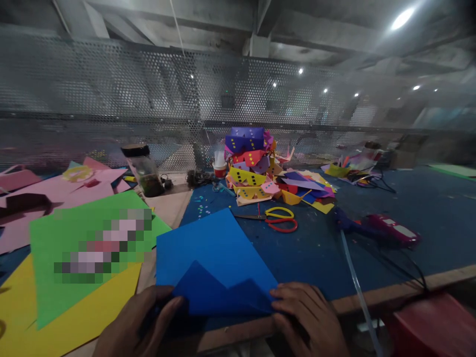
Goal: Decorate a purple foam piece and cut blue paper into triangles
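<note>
Low in the middle of the frame: one blue sheet [211, 253], flat on the table, with its near part folded up into two points. Pinched at the lower left corner by the left hand [137, 322], thumb on top. Pinched at the lower right corner by the right hand [308, 317], fingers bent over the fold. Near edge of the sheet right at the wooden table edge [409, 290].

Just left of it, edge to edge: one green sheet [74, 233] lying over one yellow sheet [55, 317].

Open room to the right, on the bare blue mat [427, 198].

Further back: one pair of scissors [280, 219], one glue gun [386, 230], one jar [143, 168] and one big paper pile [260, 173], all well apart from the hands.
</note>
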`<action>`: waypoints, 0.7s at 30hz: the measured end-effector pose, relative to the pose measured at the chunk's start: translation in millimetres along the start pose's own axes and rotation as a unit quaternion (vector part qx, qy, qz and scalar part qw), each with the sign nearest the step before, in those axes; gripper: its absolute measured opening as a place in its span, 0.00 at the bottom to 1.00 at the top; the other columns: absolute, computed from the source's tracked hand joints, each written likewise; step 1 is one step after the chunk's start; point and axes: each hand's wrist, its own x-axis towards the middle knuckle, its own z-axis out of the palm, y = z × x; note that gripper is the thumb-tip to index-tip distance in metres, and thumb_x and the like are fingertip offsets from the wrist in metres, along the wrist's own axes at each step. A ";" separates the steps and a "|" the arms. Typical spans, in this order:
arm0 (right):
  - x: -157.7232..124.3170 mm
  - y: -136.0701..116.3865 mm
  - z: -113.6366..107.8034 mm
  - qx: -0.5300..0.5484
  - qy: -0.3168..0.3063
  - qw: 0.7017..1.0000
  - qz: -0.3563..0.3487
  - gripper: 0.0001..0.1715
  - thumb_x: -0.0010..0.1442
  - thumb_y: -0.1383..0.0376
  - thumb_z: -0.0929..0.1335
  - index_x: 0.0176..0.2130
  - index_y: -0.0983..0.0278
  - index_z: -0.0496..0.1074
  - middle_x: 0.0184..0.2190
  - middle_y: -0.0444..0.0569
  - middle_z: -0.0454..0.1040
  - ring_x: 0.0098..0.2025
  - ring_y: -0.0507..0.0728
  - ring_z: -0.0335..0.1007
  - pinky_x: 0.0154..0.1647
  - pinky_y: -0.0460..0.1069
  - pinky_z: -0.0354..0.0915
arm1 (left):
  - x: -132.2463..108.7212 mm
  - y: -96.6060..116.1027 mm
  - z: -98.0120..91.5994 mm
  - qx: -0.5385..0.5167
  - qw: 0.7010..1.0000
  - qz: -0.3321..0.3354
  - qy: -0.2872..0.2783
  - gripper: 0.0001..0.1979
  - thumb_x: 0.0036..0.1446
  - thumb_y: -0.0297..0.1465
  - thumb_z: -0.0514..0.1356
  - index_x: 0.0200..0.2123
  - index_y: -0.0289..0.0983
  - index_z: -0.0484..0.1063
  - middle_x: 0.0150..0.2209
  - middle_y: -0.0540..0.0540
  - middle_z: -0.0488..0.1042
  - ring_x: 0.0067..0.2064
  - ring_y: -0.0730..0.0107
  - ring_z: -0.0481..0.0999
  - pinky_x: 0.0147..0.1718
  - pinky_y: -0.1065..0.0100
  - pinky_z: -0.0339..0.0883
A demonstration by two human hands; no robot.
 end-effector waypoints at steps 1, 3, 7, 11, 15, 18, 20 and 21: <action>0.3 -0.4 0.4 0.005 0.004 1.000 0.006 0.02 0.64 0.67 0.70 0.39 0.60 0.75 0.39 0.48 0.83 0.44 0.58 0.81 0.43 0.51 0.75 | 3.2 2.9 -0.5 -0.002 1.000 -0.016 -0.009 0.14 0.62 0.50 0.57 0.40 0.47 0.73 0.30 0.56 0.82 0.26 0.70 0.81 0.23 0.78 0.72; 0.4 -0.8 1.5 0.010 0.009 1.000 0.018 0.02 0.64 0.67 0.70 0.37 0.61 0.74 0.38 0.48 0.83 0.43 0.58 0.81 0.42 0.51 0.75 | 9.1 9.1 -1.2 -0.005 0.999 -0.037 -0.009 0.15 0.62 0.51 0.57 0.40 0.47 0.73 0.31 0.56 0.82 0.27 0.70 0.82 0.24 0.78 0.73; -0.4 0.0 2.9 0.018 0.001 0.999 0.029 0.02 0.64 0.67 0.70 0.37 0.61 0.73 0.38 0.48 0.82 0.43 0.59 0.80 0.41 0.51 0.75 | 17.2 14.2 -2.8 -0.010 0.999 -0.044 -0.003 0.17 0.61 0.52 0.57 0.40 0.46 0.73 0.32 0.56 0.82 0.29 0.70 0.83 0.27 0.79 0.73; -0.1 2.1 2.1 0.031 0.006 0.999 0.035 0.02 0.65 0.68 0.69 0.38 0.61 0.73 0.37 0.48 0.82 0.43 0.58 0.80 0.41 0.51 0.75 | 21.3 12.6 -5.0 -0.009 0.999 -0.032 -0.015 0.16 0.59 0.51 0.60 0.40 0.47 0.73 0.32 0.58 0.82 0.29 0.71 0.83 0.25 0.81 0.72; 0.7 3.4 1.3 0.028 0.009 0.999 0.042 0.02 0.63 0.69 0.70 0.37 0.61 0.73 0.36 0.48 0.82 0.42 0.59 0.80 0.40 0.51 0.76 | 22.1 15.0 0.3 -0.002 0.999 -0.050 -0.014 0.18 0.62 0.52 0.56 0.45 0.47 0.73 0.35 0.54 0.83 0.33 0.68 0.84 0.30 0.77 0.75; 1.1 3.6 1.5 0.030 0.012 0.999 0.039 0.02 0.63 0.69 0.70 0.37 0.62 0.73 0.34 0.48 0.81 0.41 0.59 0.81 0.40 0.51 0.76 | 19.3 16.7 8.4 0.031 0.998 -0.054 0.027 0.21 0.62 0.53 0.55 0.49 0.47 0.70 0.37 0.52 0.82 0.33 0.67 0.84 0.26 0.75 0.74; 1.6 3.1 1.8 0.036 0.013 0.998 0.046 0.03 0.62 0.70 0.70 0.37 0.62 0.73 0.34 0.48 0.81 0.40 0.59 0.80 0.40 0.50 0.76 | 16.3 19.0 12.2 0.041 0.997 -0.012 0.068 0.17 0.64 0.49 0.55 0.48 0.47 0.71 0.41 0.51 0.81 0.35 0.67 0.83 0.29 0.74 0.75; 2.0 2.8 2.1 0.038 0.015 0.998 0.050 0.03 0.62 0.70 0.70 0.37 0.62 0.72 0.33 0.48 0.81 0.40 0.58 0.80 0.40 0.50 0.76 | 15.0 21.1 13.0 0.035 0.996 0.022 0.082 0.13 0.65 0.46 0.55 0.47 0.47 0.72 0.45 0.50 0.79 0.39 0.67 0.82 0.34 0.74 0.75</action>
